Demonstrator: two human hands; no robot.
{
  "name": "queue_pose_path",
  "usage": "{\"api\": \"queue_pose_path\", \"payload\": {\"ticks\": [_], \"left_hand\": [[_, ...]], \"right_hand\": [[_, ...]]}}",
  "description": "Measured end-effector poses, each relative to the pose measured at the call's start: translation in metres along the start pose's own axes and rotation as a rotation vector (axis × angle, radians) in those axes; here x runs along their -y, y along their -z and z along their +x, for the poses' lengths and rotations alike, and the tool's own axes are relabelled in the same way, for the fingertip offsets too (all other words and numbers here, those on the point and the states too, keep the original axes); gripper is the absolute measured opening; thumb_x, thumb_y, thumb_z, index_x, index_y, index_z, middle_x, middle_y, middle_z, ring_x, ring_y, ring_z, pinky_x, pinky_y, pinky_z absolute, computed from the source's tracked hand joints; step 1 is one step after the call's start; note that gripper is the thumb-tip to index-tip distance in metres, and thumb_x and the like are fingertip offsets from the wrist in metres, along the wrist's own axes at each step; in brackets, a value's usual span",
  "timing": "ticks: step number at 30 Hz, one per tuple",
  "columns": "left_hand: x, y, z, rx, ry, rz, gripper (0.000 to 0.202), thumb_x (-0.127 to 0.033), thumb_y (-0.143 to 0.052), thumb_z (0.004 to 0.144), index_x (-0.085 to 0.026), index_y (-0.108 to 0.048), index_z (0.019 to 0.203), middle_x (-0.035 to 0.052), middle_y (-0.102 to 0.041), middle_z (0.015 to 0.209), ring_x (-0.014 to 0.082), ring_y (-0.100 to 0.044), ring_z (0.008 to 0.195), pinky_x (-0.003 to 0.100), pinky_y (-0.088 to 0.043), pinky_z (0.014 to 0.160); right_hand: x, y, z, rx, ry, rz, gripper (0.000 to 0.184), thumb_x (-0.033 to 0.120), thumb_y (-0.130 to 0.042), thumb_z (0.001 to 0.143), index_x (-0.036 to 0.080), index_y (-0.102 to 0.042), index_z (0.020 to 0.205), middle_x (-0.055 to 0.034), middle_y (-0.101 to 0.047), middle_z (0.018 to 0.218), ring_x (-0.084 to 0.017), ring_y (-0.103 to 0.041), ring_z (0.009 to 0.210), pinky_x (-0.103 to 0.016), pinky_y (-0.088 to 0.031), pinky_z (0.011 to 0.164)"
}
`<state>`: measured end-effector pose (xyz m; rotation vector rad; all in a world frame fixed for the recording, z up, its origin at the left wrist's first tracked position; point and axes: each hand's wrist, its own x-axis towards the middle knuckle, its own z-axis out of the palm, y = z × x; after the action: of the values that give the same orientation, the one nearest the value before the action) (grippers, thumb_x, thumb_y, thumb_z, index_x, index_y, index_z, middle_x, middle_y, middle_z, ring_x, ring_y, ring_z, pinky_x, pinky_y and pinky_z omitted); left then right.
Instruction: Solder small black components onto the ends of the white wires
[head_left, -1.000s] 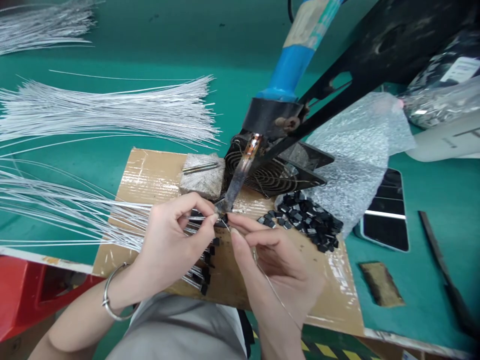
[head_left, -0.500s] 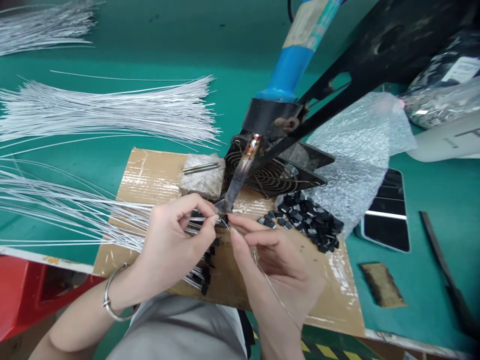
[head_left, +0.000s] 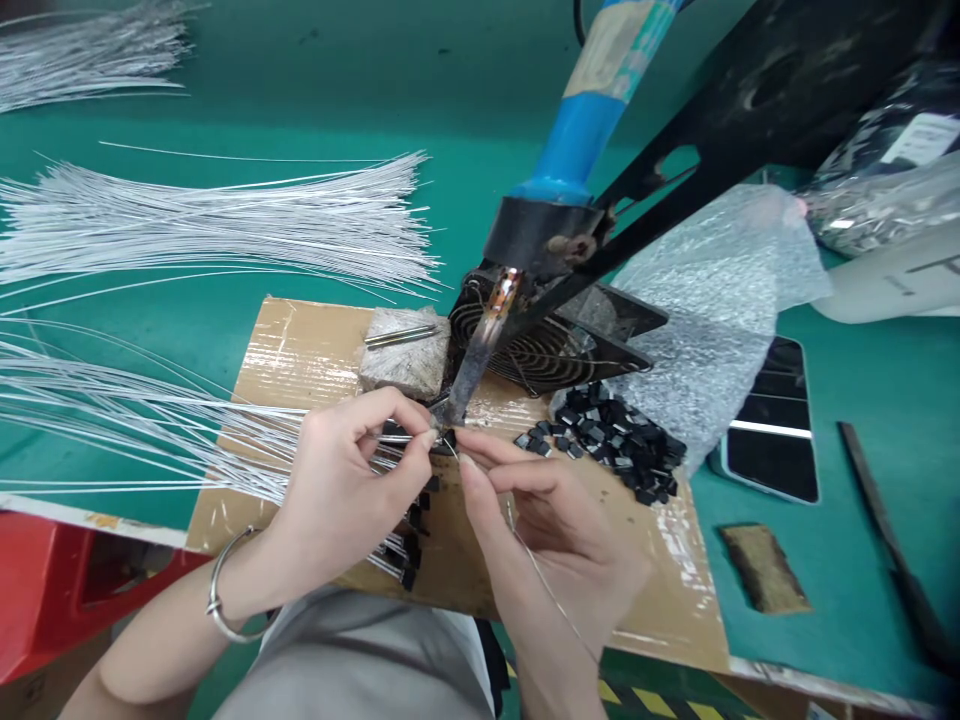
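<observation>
My left hand (head_left: 360, 490) is closed, thumb and forefinger pinching a white wire end just below the tip of a clamped soldering iron (head_left: 478, 355). A small black connector (head_left: 448, 440) sits at that tip, partly hidden by my fingers. Between the thumb and fingers of my right hand (head_left: 559, 540) runs a thin solder wire (head_left: 551, 592), its end reaching toward the tip and its tail trailing over the palm. Beneath my left hand, white wires with black connectors (head_left: 409, 562) lie on the cardboard (head_left: 667, 600).
A pile of black connectors (head_left: 619, 440) lies right of a round-grilled fan (head_left: 547, 355). Metal rods rest on a wrapped block (head_left: 409, 365). White wire bundles (head_left: 225, 220) lie left. A phone (head_left: 776, 425), brown sponge (head_left: 765, 568) and dark long-handled tool (head_left: 885, 530) are at right.
Almost nothing differs. Both hands hold the same pinch at the iron's tip, and the solder wire's tail has shifted very slightly.
</observation>
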<state>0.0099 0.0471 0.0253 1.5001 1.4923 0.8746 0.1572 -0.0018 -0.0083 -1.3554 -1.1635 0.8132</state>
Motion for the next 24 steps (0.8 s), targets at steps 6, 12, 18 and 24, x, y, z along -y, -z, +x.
{"api": "queue_pose_path", "payload": {"ticks": [6, 12, 18, 24], "left_hand": [[-0.0015, 0.0001, -0.0007, 0.005, 0.001, 0.007, 0.013, -0.018, -0.060, 0.083, -0.019, -0.069, 0.073, 0.0051, -0.076, 0.079, 0.0133, -0.054, 0.059, 0.028, -0.031, 0.049], [-0.0033, 0.0008, -0.0011, -0.001, -0.019, 0.008, 0.014, -0.016, -0.061, 0.083, -0.019, -0.069, 0.073, 0.0043, -0.076, 0.078, 0.0133, -0.056, 0.060, 0.027, -0.033, 0.049], [-0.0029, 0.0004, -0.0006, 0.001, -0.021, 0.012, 0.014, -0.016, -0.061, 0.084, -0.018, -0.069, 0.073, 0.0043, -0.075, 0.078, 0.0140, -0.058, 0.063, 0.026, -0.034, 0.050], [-0.0010, -0.0006, -0.0005, -0.011, -0.041, 0.043, 0.013, -0.014, -0.061, 0.084, -0.018, -0.068, 0.073, 0.0026, -0.074, 0.077, 0.0114, -0.050, 0.057, 0.026, -0.033, 0.049]], "right_hand": [[0.0016, -0.0004, 0.0004, -0.006, 0.018, -0.036, 0.015, 0.011, -0.077, 0.089, 0.022, -0.070, 0.082, -0.0042, -0.084, 0.108, -0.019, -0.082, 0.096, -0.030, -0.066, 0.087], [0.0006, -0.0012, 0.0010, -0.007, 0.022, -0.027, 0.016, 0.009, -0.077, 0.088, 0.023, -0.070, 0.083, -0.0045, -0.084, 0.109, -0.020, -0.082, 0.098, -0.032, -0.066, 0.088], [0.0012, -0.0015, 0.0007, -0.008, 0.005, -0.025, 0.015, 0.010, -0.077, 0.088, 0.023, -0.071, 0.082, -0.0042, -0.084, 0.109, -0.020, -0.082, 0.097, -0.032, -0.066, 0.088], [-0.0012, -0.0017, -0.0002, -0.008, 0.025, -0.027, 0.014, 0.010, -0.077, 0.088, 0.022, -0.071, 0.083, -0.0055, -0.084, 0.108, -0.022, -0.082, 0.098, -0.033, -0.066, 0.088]]}}
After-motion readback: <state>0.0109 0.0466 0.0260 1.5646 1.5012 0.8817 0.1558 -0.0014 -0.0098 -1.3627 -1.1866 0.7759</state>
